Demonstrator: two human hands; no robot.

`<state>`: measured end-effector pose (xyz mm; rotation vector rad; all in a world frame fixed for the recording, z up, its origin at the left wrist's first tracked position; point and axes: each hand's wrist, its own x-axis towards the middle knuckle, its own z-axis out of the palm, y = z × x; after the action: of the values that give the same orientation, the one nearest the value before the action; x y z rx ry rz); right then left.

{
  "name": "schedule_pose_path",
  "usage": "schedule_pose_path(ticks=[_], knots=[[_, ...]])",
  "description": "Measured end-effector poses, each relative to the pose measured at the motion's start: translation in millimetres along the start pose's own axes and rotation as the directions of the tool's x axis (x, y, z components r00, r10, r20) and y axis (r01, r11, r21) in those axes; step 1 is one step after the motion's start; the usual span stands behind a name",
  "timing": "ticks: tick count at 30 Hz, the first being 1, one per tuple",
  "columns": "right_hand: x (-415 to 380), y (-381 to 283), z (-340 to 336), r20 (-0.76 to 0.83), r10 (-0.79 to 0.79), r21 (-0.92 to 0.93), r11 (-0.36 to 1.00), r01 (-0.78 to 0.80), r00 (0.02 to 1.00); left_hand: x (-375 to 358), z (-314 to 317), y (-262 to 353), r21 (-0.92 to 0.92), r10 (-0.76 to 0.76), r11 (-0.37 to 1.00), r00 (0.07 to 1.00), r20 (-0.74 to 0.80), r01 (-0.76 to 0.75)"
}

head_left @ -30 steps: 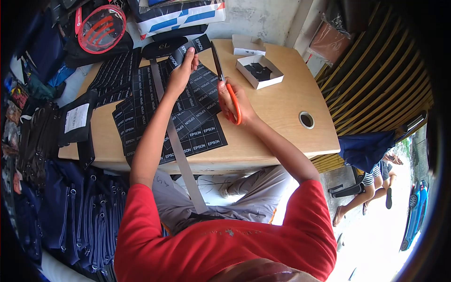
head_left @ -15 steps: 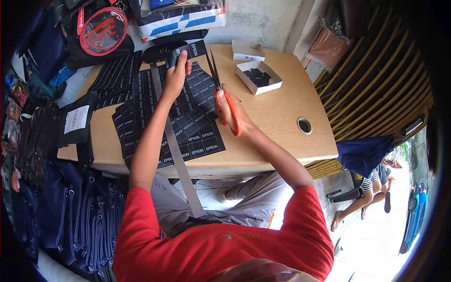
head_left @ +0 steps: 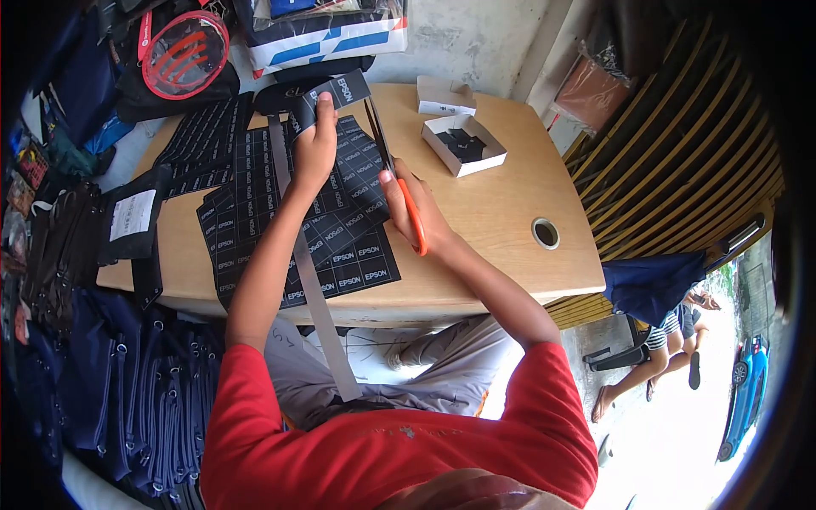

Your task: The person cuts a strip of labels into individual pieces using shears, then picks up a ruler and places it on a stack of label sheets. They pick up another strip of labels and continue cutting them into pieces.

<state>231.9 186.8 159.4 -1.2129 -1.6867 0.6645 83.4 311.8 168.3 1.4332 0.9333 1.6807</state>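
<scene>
In my left hand (head_left: 318,149) is a strip of black EPSON labels (head_left: 347,88), pinched under the thumb with its free end pointing right. My right hand (head_left: 418,204) grips orange-handled scissors (head_left: 410,208), blades pointing up and a little apart, their tips close to the strip's right end. Beneath both hands, black sheets printed with rows of EPSON labels (head_left: 361,265) overlap on the table. A long metal ruler (head_left: 320,314) lies across the sheets under my left forearm and sticks out over the table's front edge.
To the right stands an open white box (head_left: 493,159) with small black pieces in it, its lid (head_left: 445,97) behind. The wooden table (head_left: 476,246) has a round cable hole (head_left: 545,233). Dark blue bags (head_left: 144,399) are piled at left. Someone's legs (head_left: 654,365) show at far right.
The strip's free end has tilted upward slightly. The scissors have shifted a little left and downward with my right hand, and the whole view has moved slightly.
</scene>
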Motion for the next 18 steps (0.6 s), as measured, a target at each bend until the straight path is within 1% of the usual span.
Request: schedule_pose_path(ticks=[3, 4, 5, 7, 9, 11, 12, 13, 15, 16, 18], knots=[[0.0, -0.6, 0.3, 0.004, 0.011, 0.006, 1.000, -0.011, 1.000, -4.2, 7.1, -3.1, 0.019, 0.009, 1.000, 1.000, 0.024, -0.010], [0.0, -0.7, 0.1, 0.005, 0.014, 0.006, 1.000, -0.014, 1.000, -9.0, 4.1, 3.6, 0.085, -0.059, 0.995, 0.994, 0.088, 0.051], [0.2, -0.8, -0.4, 0.005, 0.021, 0.012, 1.000, -0.021, 1.000, -10.4, 5.5, 2.3, 0.085, -0.061, 0.995, 0.994, 0.088, 0.054], [0.2, 0.1, -0.8, 0.006, 0.030, 0.016, 0.999, -0.030, 1.000, -12.5, 8.5, -2.5, 0.152, -0.098, 0.985, 0.990, 0.099, 0.083], [0.5, 2.0, 0.2, 0.002, 0.041, 0.002, 0.999, -0.041, 0.999, -14.2, 10.0, -1.7, 0.150, -0.114, 0.984, 0.985, 0.127, 0.095], [0.6, 5.8, 2.0, -0.014, 0.017, -0.004, 1.000, -0.017, 1.000, -19.4, 11.9, 3.9, 0.155, -0.078, 0.987, 0.982, 0.174, 0.051], [0.5, 7.0, 2.7, -0.031, -0.008, -0.009, 1.000, 0.007, 0.999, -23.6, 13.3, 9.7, 0.194, -0.039, 0.981, 0.987, 0.159, 0.007], [0.4, 6.4, 2.4, -0.031, -0.006, -0.008, 1.000, 0.006, 0.999, -26.3, 13.1, 14.2, 0.194, -0.040, 0.981, 0.986, 0.159, 0.008], [-0.1, 4.3, 1.4, -0.018, 0.030, -0.008, 1.000, -0.030, 0.999, -30.4, 12.9, 19.4, 0.210, 0.051, 0.973, 0.978, 0.201, -0.094], [-0.4, 5.0, 2.0, -0.016, 0.033, -0.008, 0.999, -0.033, 0.999, -32.3, 14.7, 19.3, 0.211, 0.047, 0.973, 0.979, 0.200, -0.090], [-0.1, 6.9, 3.0, -0.008, 0.085, 0.050, 0.995, -0.085, 0.996, -35.8, 18.3, 18.7, 0.244, 0.135, 0.953, 0.974, 0.181, -0.177]])
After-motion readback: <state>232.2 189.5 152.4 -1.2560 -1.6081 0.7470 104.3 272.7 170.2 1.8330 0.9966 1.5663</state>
